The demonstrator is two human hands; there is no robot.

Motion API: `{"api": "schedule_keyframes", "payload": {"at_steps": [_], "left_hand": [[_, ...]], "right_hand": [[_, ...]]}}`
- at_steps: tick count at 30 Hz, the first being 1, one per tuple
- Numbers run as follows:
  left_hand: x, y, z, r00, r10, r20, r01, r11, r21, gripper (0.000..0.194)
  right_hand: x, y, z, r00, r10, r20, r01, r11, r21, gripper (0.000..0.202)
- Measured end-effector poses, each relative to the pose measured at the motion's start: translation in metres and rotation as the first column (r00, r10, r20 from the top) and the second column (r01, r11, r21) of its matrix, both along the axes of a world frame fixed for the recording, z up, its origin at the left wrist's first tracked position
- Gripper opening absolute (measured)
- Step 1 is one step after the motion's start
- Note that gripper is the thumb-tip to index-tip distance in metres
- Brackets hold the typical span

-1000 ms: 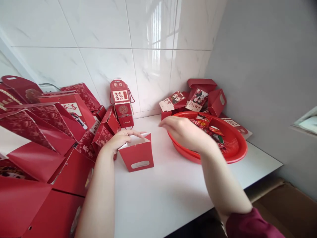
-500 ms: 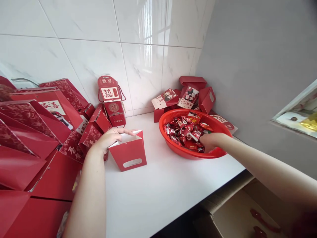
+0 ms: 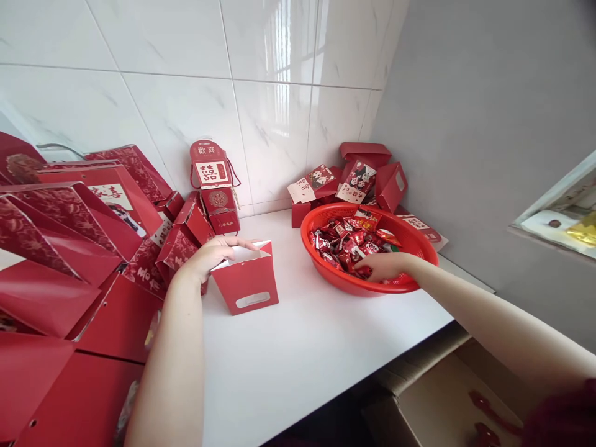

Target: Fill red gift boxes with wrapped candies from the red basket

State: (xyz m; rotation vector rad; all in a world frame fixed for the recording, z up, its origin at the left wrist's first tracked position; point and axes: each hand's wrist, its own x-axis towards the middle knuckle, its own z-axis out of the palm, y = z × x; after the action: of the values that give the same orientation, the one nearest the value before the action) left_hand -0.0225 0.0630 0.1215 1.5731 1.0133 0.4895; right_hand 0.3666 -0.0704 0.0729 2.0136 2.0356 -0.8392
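My left hand (image 3: 212, 257) grips a red paper gift box (image 3: 246, 287) by its open top rim, the fingers lying along the back edge. The box stands upright on the white table, its white inside facing up and a small oval window low on the near side. My right hand (image 3: 387, 267) is down in a red plastic basket (image 3: 367, 290), its fingers curled on red wrapped candies (image 3: 344, 242). Its fingertips are partly hidden among the wrappers.
Many red gift boxes (image 3: 116, 310) crowd the left side. A tall decorated box (image 3: 216, 186) stands against the tiled wall, with more red boxes (image 3: 363, 171) behind the basket. Below the front edge of the white table (image 3: 279, 366) is an open cardboard box (image 3: 433, 397).
My right hand has shifted left within the basket, and more of its fingers show. My left hand stays on the gift box. The view has turned slightly left.
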Motion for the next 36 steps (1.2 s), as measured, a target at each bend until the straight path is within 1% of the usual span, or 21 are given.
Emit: {"api": "schedule_keyframes", "payload": {"at_steps": [2,3,4,6,8,11,13,14,16,18,19,20,21,23,24,26,28,31,33,35,36], "left_hand": [[-0.001,0.002,-0.002,1.000,0.010,-0.005,-0.010,1.000,-0.001,0.049],[-0.001,0.003,-0.003,1.000,0.014,-0.005,-0.014,1.000,-0.006,0.049],[-0.001,0.003,-0.003,1.000,0.019,-0.004,-0.019,1.000,-0.009,0.049],[-0.002,0.004,-0.005,1.000,0.025,0.002,-0.025,1.000,-0.009,0.048],[-0.002,0.005,-0.006,1.000,0.026,0.015,-0.026,1.000,-0.007,0.047],[-0.003,0.006,-0.007,1.000,0.018,0.021,-0.018,1.000,-0.024,0.047],[-0.004,0.006,-0.008,1.000,0.012,0.016,-0.011,0.999,-0.041,0.048],[-0.005,0.006,-0.008,1.000,0.010,0.015,-0.009,0.999,-0.045,0.049],[-0.005,0.006,-0.008,1.000,0.010,0.023,-0.009,0.999,-0.043,0.048],[-0.006,0.005,-0.009,0.999,-0.003,0.035,0.004,1.000,-0.029,0.046],[-0.006,0.005,-0.009,0.999,-0.014,0.039,0.014,1.000,-0.020,0.045],[-0.005,0.005,-0.009,0.999,-0.027,0.041,0.027,1.000,-0.011,0.045],[-0.005,0.005,-0.009,0.999,-0.038,0.039,0.038,0.999,-0.001,0.045],[-0.005,0.005,-0.010,0.998,-0.046,0.034,0.045,0.999,0.022,0.045],[-0.005,0.006,-0.011,0.998,-0.048,0.032,0.047,0.998,0.043,0.045],[-0.005,0.006,-0.013,0.997,-0.072,0.028,0.068,0.992,0.108,0.047],[-0.005,0.006,-0.015,0.994,-0.108,0.026,0.102,0.980,0.169,0.049],[-0.008,0.004,-0.019,0.992,-0.119,0.037,0.110,0.976,0.187,0.049],[-0.010,0.003,-0.022,0.994,-0.098,0.043,0.088,0.980,0.179,0.047],[-0.011,0.002,-0.025,0.996,-0.061,0.065,0.049,0.984,0.172,0.043],[-0.011,0.002,-0.026,0.995,-0.040,0.087,0.025,0.986,0.167,0.041]], "right_hand": [[0.000,-0.002,0.008,0.988,0.006,-0.151,-0.002,1.000,0.022,0.039],[-0.001,-0.002,0.012,0.980,0.013,-0.198,0.000,0.998,0.066,0.038],[-0.002,-0.002,0.015,0.978,0.018,-0.209,0.011,0.991,0.136,0.038],[-0.005,-0.001,0.020,0.988,0.005,-0.154,0.039,0.958,0.284,0.038],[-0.011,-0.001,0.024,0.996,-0.027,-0.087,0.058,0.924,0.378,0.034],[-0.019,-0.001,0.028,0.996,-0.045,-0.073,0.072,0.901,0.427,0.030],[-0.023,0.001,0.030,0.990,-0.084,-0.109,0.126,0.876,0.466,0.029],[-0.025,0.001,0.030,0.982,-0.110,-0.151,0.169,0.864,0.474,0.030],[-0.031,0.003,0.029,0.940,-0.154,-0.305,0.281,0.857,0.432,0.034],[-0.043,0.003,0.030,0.844,-0.176,-0.506,0.382,0.860,0.338,0.035],[-0.053,0.001,0.032,0.794,-0.171,-0.583,0.413,0.856,0.311,0.035],[-0.064,-0.001,0.034,0.764,-0.147,-0.629,0.426,0.847,0.319,0.033],[-0.078,-0.004,0.038,0.757,-0.104,-0.645,0.422,0.831,0.362,0.032],[-0.110,-0.011,0.047,0.781,0.025,-0.624,0.362,0.797,0.484,0.028],[-0.126,-0.014,0.053,0.777,0.089,-0.623,0.328,0.787,0.523,0.027],[-0.155,-0.016,0.066,0.743,0.180,-0.645,0.296,0.776,0.558,0.027],[-0.177,-0.011,0.077,0.714,0.238,-0.658,0.307,0.738,0.601,0.026],[-0.195,0.005,0.089,0.710,0.333,-0.620,0.332,0.619,0.712,0.022],[-0.201,0.017,0.091,0.696,0.404,-0.594,0.331,0.554,0.764,0.018],[-0.205,0.027,0.090,0.678,0.466,-0.569,0.305,0.525,0.794,0.014],[-0.206,0.030,0.088,0.680,0.481,-0.554,0.281,0.527,0.802,0.013]]}}
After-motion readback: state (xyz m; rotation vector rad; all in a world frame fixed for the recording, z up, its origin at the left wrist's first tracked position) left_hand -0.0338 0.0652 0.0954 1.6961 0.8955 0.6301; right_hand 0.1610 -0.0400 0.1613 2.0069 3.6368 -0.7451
